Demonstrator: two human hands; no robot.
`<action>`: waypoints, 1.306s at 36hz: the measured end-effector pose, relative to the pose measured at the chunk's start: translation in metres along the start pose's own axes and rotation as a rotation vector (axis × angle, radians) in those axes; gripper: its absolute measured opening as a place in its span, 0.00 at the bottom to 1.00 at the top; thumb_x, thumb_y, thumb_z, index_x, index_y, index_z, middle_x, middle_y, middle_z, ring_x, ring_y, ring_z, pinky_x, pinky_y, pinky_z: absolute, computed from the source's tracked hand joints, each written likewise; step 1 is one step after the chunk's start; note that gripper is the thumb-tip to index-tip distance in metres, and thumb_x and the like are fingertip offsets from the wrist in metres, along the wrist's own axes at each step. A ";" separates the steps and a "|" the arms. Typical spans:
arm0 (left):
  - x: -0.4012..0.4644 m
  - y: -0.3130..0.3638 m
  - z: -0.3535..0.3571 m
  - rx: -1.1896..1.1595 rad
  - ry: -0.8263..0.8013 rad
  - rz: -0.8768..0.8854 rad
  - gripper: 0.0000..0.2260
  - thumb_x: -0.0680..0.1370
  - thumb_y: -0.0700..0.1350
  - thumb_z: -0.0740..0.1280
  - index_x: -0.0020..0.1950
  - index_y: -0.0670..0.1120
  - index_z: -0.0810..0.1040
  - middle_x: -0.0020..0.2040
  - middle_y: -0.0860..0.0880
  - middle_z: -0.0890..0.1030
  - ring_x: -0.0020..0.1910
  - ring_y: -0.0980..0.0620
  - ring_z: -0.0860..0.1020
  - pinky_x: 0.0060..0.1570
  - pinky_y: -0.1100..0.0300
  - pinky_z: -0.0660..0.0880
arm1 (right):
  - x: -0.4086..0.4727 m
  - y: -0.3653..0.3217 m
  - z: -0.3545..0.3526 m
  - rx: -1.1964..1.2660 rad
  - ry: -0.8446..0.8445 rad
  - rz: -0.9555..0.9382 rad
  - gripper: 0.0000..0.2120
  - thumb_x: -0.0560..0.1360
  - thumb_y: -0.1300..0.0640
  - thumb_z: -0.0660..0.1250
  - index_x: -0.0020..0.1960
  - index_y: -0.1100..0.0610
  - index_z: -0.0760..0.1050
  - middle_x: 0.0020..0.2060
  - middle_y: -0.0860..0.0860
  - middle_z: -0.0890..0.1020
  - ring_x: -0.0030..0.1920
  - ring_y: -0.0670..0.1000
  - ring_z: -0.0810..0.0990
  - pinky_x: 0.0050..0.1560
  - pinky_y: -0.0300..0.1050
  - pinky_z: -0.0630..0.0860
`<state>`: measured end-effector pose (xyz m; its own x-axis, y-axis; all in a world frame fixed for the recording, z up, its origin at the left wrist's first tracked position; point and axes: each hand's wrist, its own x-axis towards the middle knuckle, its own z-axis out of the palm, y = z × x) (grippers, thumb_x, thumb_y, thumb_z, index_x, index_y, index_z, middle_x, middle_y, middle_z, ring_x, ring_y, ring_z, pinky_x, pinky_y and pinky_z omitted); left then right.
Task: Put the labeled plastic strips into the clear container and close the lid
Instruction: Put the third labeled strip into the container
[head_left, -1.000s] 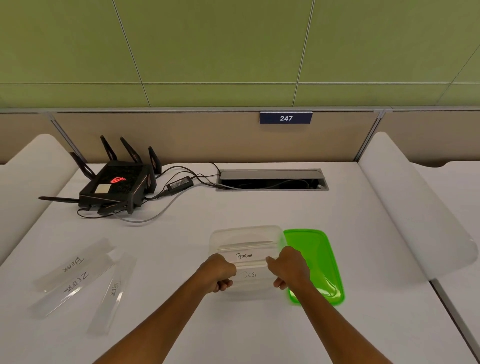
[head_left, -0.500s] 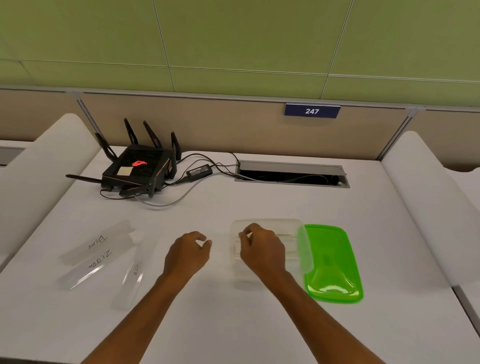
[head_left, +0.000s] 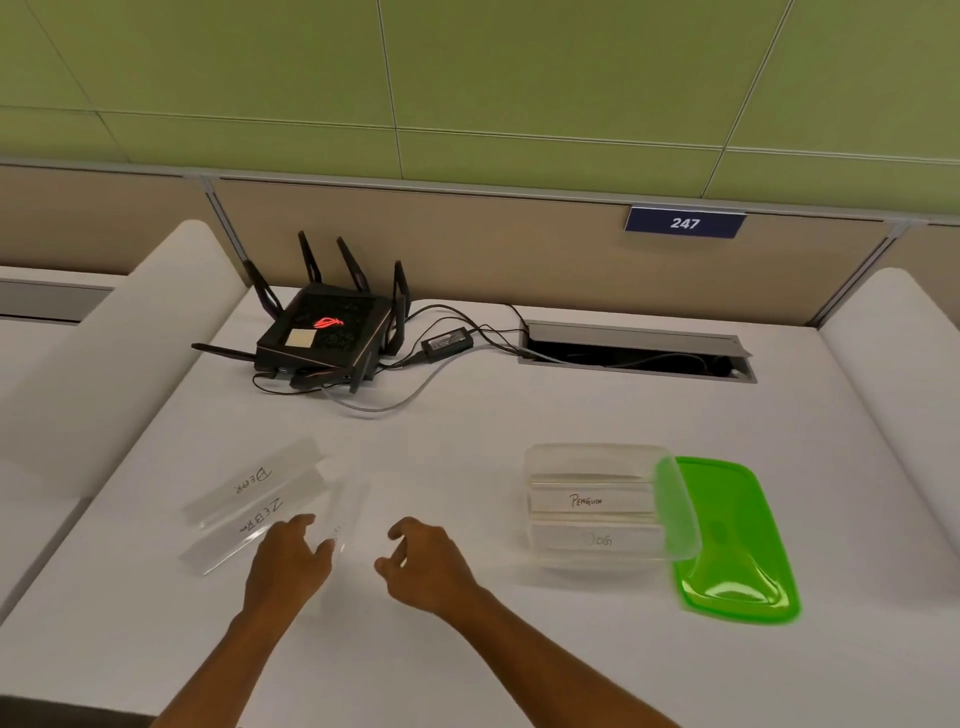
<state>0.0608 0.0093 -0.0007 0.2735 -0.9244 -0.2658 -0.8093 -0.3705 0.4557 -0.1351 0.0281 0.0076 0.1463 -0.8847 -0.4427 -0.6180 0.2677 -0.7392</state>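
Note:
The clear container stands right of centre on the white table, holding strips marked "Penguin" and "Dog". Its green lid lies flat against its right side. Three clear strips lie at the left: "Bear", "Zebra" and a blurred third strip. My left hand hovers with its fingertips at the third strip's near end, fingers apart. My right hand is just right of that strip, fingers curled loosely and holding nothing.
A black router with antennas, a power adapter and loose cables sit at the back left. A cable slot is sunk into the table behind the container. White rolled covers border both sides.
Both hands left the container and moved left to the loose strips. The "Dog" strip now lies in the container. The camera view swung left.

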 end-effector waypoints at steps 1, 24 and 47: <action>0.000 -0.005 -0.001 0.001 -0.022 -0.006 0.25 0.78 0.48 0.73 0.73 0.41 0.76 0.66 0.38 0.80 0.66 0.38 0.79 0.65 0.44 0.76 | 0.003 -0.002 0.007 0.011 -0.017 0.009 0.24 0.75 0.45 0.71 0.68 0.51 0.73 0.53 0.50 0.86 0.55 0.52 0.84 0.58 0.48 0.81; 0.013 -0.015 0.007 -0.187 0.031 0.071 0.07 0.76 0.38 0.75 0.53 0.41 0.85 0.49 0.45 0.87 0.48 0.44 0.84 0.52 0.52 0.80 | 0.025 -0.025 0.035 0.283 0.017 0.227 0.23 0.72 0.48 0.77 0.63 0.54 0.76 0.53 0.50 0.83 0.52 0.52 0.85 0.55 0.49 0.85; -0.018 0.111 0.026 -1.212 0.000 -0.156 0.12 0.79 0.40 0.73 0.61 0.51 0.79 0.58 0.51 0.84 0.58 0.48 0.83 0.54 0.44 0.84 | -0.004 0.004 -0.082 0.897 0.133 0.384 0.08 0.75 0.61 0.76 0.50 0.65 0.83 0.38 0.60 0.87 0.36 0.56 0.87 0.41 0.50 0.86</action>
<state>-0.0471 -0.0125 0.0329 0.3247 -0.8625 -0.3882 0.2410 -0.3214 0.9158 -0.2018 0.0012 0.0478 -0.0637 -0.6980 -0.7133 0.2185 0.6876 -0.6924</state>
